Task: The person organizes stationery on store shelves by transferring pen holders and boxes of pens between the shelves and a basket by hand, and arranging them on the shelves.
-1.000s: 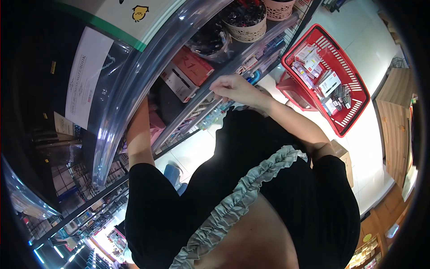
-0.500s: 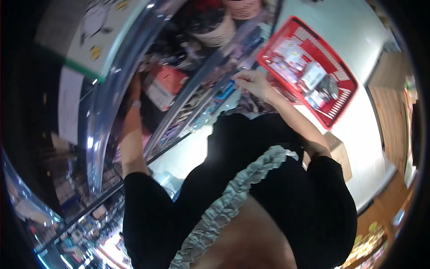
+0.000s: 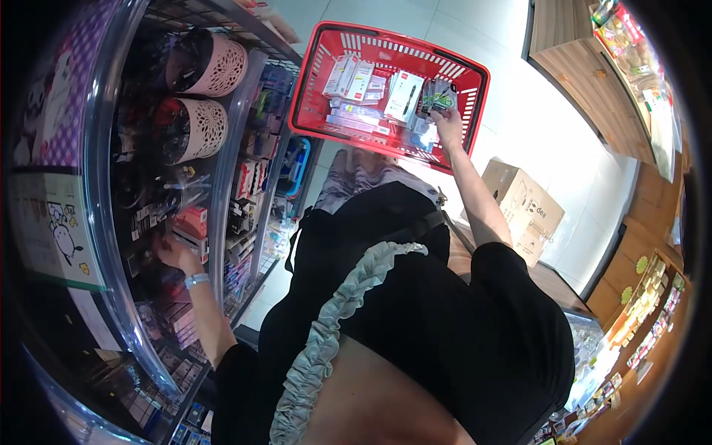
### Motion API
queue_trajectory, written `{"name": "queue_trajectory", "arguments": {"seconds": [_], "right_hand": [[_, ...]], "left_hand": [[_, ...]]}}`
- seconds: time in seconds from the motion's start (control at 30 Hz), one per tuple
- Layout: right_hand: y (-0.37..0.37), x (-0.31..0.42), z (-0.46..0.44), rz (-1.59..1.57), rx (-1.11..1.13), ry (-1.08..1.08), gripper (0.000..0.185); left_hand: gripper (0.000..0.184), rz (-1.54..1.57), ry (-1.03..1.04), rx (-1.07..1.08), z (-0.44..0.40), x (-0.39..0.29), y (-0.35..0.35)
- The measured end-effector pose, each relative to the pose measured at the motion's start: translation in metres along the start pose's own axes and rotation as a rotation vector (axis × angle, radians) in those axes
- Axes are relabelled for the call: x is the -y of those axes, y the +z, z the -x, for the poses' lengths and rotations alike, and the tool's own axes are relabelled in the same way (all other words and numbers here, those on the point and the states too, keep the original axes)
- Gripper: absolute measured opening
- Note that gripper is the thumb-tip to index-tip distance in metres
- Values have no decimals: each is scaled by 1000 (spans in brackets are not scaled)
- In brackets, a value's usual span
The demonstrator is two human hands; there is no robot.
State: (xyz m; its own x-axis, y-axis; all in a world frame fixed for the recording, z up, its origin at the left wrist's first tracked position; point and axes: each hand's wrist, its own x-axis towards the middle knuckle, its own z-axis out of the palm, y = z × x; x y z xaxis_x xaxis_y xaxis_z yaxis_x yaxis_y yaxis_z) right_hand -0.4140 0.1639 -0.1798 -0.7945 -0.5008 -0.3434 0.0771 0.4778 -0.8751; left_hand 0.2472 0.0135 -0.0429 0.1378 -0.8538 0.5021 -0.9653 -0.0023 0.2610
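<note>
My left hand point(image 3: 178, 254) reaches into the shelf on the left, beside a red-and-white box point(image 3: 194, 222). Its fingers are stretched out in shadow, the tips partly lost, and nothing shows in them. Over the right end of a red shopping basket point(image 3: 382, 35) is my right hand point(image 3: 448, 129). Its fingers are curled at the edge of a dark packet with green print point(image 3: 440, 99), seemingly pinching it. White boxes point(image 3: 348, 77), a white box with a pen-like picture point(image 3: 404, 96) and long pale purple boxes point(image 3: 356, 119) lie in the basket.
Two pink lattice containers point(image 3: 204, 130) stand on the shelf behind clear plastic edging point(image 3: 222, 178). A blue-handled item point(image 3: 302, 167) is at the shelf's lower end. On the floor to the right is a cardboard box point(image 3: 523, 208), with wooden cabinets point(image 3: 593, 89) beyond.
My view has turned, and the basket now appears higher and nearer the middle. My right hand has moved from beside the shelf to the dark packet in the basket. My left hand stays among the shelf goods.
</note>
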Motion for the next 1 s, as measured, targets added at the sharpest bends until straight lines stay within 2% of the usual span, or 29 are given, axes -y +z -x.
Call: {"name": "queue_trajectory", "arguments": {"seconds": [0.03,0.07,0.13,0.23,0.27,0.37,0.43,0.53,0.67,0.73,0.83,0.93,1.0], "right_hand": [[-7,14,1,-117,-3,176,55],[-15,17,-4,-188,74,300,53],[-13,-16,-33,-204,74,519,45],[-5,-39,-57,-355,32,645,41],[0,-52,-68,-398,17,685,41],[13,-71,-99,-504,-46,818,43],[18,-67,-104,-535,-62,820,42],[18,-55,-105,-596,-75,836,42],[13,-65,-108,-702,41,827,36],[4,-56,-99,-799,56,854,33],[-25,-24,-59,-842,310,807,28],[-44,6,-25,-874,625,758,24],[-44,32,-4,-874,774,708,23]], "left_hand": [[31,305,-272,-26,12,-47,-8],[32,327,-200,-9,21,-82,-13],[33,371,-63,21,39,-138,-18],[37,385,-47,244,68,-196,-19],[43,385,21,311,76,-214,-20],[46,522,-42,469,101,-245,-9],[48,578,-80,573,114,-253,-4],[49,581,-30,651,124,-276,-4],[45,623,-41,794,128,-293,-1],[36,654,-62,816,126,-309,-1],[29,738,-103,877,123,-324,9],[30,861,-107,957,124,-342,25],[34,888,-91,1107,116,-358,33]]}}
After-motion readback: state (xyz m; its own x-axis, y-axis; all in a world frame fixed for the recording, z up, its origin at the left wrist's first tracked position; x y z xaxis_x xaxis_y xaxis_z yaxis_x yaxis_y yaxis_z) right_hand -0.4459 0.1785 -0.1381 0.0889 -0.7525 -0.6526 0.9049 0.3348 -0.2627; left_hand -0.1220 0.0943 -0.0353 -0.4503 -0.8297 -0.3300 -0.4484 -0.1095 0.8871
